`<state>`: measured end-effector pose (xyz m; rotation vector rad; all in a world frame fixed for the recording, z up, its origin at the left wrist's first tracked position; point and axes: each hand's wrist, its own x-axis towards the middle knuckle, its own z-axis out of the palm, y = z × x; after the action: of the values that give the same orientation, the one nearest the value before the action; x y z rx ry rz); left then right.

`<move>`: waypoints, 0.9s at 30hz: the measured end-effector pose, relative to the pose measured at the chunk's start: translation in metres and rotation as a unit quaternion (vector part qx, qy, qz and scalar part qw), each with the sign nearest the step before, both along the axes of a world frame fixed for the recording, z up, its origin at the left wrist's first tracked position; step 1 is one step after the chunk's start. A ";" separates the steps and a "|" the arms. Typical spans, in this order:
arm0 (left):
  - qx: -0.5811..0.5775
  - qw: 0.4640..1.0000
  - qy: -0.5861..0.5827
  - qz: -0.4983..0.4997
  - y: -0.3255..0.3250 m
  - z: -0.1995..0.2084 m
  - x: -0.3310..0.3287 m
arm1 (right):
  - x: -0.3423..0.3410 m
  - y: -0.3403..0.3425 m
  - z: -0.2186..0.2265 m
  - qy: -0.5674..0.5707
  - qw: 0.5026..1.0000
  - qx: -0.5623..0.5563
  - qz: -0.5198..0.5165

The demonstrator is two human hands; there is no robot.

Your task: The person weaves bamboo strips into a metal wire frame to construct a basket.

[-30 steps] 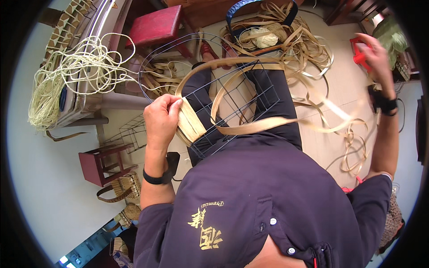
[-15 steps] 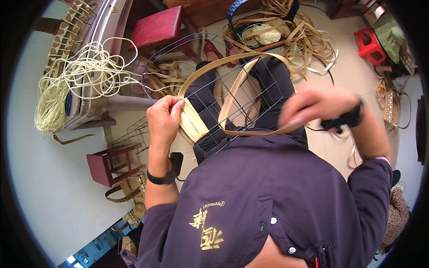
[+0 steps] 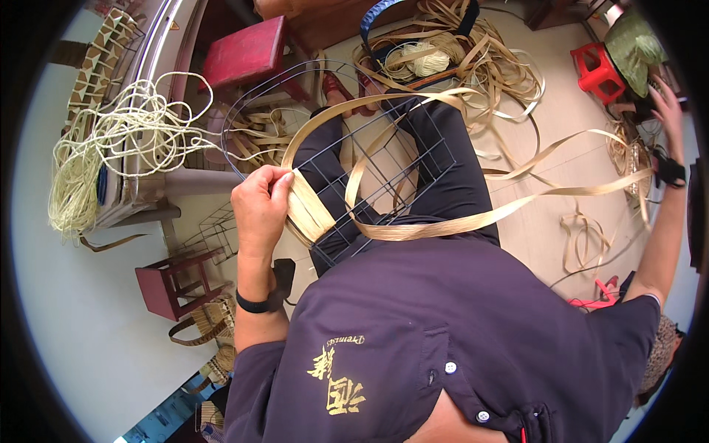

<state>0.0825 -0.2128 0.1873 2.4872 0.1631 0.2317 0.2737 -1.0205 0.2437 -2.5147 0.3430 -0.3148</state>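
Note:
A black wire basket frame (image 3: 436, 171) rests tilted across my thighs. Pale flat strips (image 3: 310, 209) cover part of its left side. My left hand (image 3: 260, 203) is closed at their upper end, thumb on top, pinching the strip there. From that side a long tan strip (image 3: 443, 227) arches over the frame, loops through it and runs off to the right. My right hand (image 3: 667, 114) is stretched far out to the right, fingers apart. The strip passes close to its wrist; I cannot tell whether they touch.
Tangled cream cord (image 3: 148, 140) hangs over a table edge at left. A red stool (image 3: 244, 53) stands beyond my knees, beside a heap of tan strips (image 3: 502, 74). At right are a red plastic stool (image 3: 598, 72) and a person in green (image 3: 631, 55).
My right hand has swung from beside the frame out to the far right, drawing the tan strip into a long stretch. My left hand keeps its pinch.

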 end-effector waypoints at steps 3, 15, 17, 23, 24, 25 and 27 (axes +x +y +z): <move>0.023 0.999 -0.002 -0.028 -0.002 0.000 0.011 | -0.063 0.309 -0.004 0.160 0.898 0.179 0.368; -0.030 0.999 0.017 -0.034 0.013 -0.018 0.016 | -0.122 0.466 -0.064 0.259 0.697 0.175 0.645; -0.028 0.999 0.021 -0.023 0.013 -0.013 0.010 | -0.096 0.398 -0.031 0.226 0.715 0.225 0.622; -0.016 0.998 0.036 -0.045 -0.022 0.016 0.019 | -0.124 -0.094 0.003 -0.092 0.952 0.290 0.027; -0.031 0.997 0.036 -0.060 -0.018 0.006 0.025 | -0.162 -0.194 0.039 -0.194 0.918 0.333 -0.088; -0.081 0.994 0.036 -0.062 0.005 -0.021 0.028 | -0.193 -0.250 0.119 -0.307 0.876 0.332 -0.166; -0.121 0.992 0.022 -0.007 0.061 -0.061 -0.008 | -0.171 -0.264 0.201 -0.392 0.841 0.245 -0.283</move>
<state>0.0745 -0.1515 0.1267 2.2530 0.1816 0.1429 0.1024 -1.2848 0.4449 -1.5523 0.7053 -1.2580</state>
